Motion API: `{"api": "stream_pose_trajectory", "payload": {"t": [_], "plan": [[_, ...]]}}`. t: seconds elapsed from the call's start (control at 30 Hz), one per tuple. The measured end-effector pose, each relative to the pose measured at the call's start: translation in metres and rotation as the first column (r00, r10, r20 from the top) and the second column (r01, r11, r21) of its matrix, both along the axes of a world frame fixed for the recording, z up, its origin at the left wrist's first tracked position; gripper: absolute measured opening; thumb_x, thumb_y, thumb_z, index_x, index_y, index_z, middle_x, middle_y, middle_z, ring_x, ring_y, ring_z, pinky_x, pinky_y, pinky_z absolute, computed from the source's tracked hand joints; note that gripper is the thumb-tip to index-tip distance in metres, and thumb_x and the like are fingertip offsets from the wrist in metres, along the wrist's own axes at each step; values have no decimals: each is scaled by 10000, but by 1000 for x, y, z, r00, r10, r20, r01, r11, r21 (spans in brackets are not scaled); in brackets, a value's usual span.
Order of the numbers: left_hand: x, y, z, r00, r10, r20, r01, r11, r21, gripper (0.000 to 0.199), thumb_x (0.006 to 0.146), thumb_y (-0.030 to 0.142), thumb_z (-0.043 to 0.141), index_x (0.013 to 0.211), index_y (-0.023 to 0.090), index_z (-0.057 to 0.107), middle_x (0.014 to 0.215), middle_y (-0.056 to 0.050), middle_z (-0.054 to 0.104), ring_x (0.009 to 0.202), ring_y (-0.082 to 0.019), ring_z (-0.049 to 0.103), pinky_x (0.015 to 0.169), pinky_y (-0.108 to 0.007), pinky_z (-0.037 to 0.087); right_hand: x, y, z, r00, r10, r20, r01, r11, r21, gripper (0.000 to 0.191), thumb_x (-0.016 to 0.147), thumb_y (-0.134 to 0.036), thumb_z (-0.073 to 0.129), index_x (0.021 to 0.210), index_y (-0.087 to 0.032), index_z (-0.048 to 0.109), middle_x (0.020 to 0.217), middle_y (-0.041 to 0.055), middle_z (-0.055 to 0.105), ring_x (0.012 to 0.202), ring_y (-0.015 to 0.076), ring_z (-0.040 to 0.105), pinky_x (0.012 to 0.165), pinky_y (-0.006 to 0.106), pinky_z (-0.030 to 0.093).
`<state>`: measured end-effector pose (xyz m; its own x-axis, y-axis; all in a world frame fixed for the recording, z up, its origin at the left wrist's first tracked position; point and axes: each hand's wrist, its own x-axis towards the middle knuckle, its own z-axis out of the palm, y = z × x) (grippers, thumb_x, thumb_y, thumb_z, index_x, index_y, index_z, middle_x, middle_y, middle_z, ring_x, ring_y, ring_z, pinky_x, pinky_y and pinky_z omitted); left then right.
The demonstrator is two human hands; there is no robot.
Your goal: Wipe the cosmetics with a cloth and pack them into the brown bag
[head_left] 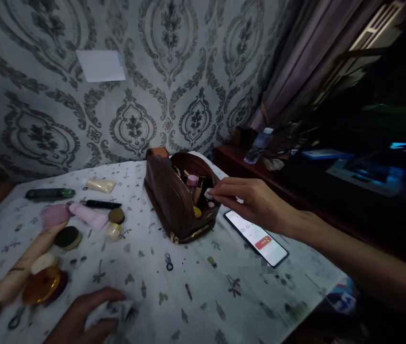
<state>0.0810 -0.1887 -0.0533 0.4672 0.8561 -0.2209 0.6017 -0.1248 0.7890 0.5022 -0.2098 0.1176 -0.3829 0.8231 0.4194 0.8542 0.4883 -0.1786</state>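
Observation:
An open brown bag (167, 193) stands on the patterned cloth, with a pink-capped item (192, 180), a yellow item and other cosmetics inside. At its right opening, my right hand (249, 198) pinches a small whitish item (208, 193) between thumb and fingertips. Below that hand lies a lit phone (256, 237). My left hand (91, 315) is low at the bottom edge, blurred, its fingers curved around a pale, see-through object (107, 313) that I cannot make out clearly.
On the left of the cloth (174, 296) lie a pink tube (88, 215), a cream tube (100, 185), a dark green tube (50, 193), an amber-lidded jar (43, 285) and several other cosmetics. A water bottle (259, 145) stands on the dark red furniture behind at right.

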Motion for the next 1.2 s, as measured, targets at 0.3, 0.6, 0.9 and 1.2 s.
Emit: {"api": "stream_pose_trajectory", "payload": {"t": [0.3, 0.6, 0.9, 1.2], "plan": [[25, -3, 42, 970, -80, 229, 106, 989, -106, 343, 762, 448, 693, 1001, 205, 732, 1038, -52, 740, 1022, -259, 643, 930, -322, 483, -91, -8, -55, 942, 260, -214, -291, 948, -127, 276, 986, -230, 460, 1006, -183, 731, 864, 78, 766, 737, 165, 725, 647, 229, 538], [19, -4, 39, 913, -36, 407, 59, 997, -44, 339, 782, 440, 710, 986, 170, 725, 974, -47, 722, 941, -223, 635, 859, -289, 481, -190, 44, -112, 819, 54, -572, -348, 839, -418, 266, 870, -320, 531, 894, -167, 748, 707, 47, 733, 587, 180, 647, 552, 271, 493], [16, -5, 40, 888, -40, 459, 32, 999, 25, 300, 784, 401, 707, 953, 152, 713, 942, -43, 715, 925, -213, 630, 860, -276, 462, -219, 96, -163, 673, -224, -705, 47, 964, -262, 424, 775, -474, 557, 1019, -154, 690, 974, 116, 656, 814, 239, 621, 705, 380, 524], [10, -2, 49, 847, 96, 522, -164, 983, 84, 282, 769, 411, 699, 899, 161, 712, 862, -29, 703, 843, -197, 621, 813, -278, 471, -233, 94, -183, 605, -202, -770, -92, 943, -320, 425, 803, -522, 566, 1028, -167, 624, 975, 119, 695, 877, 252, 650, 798, 413, 541]]}}
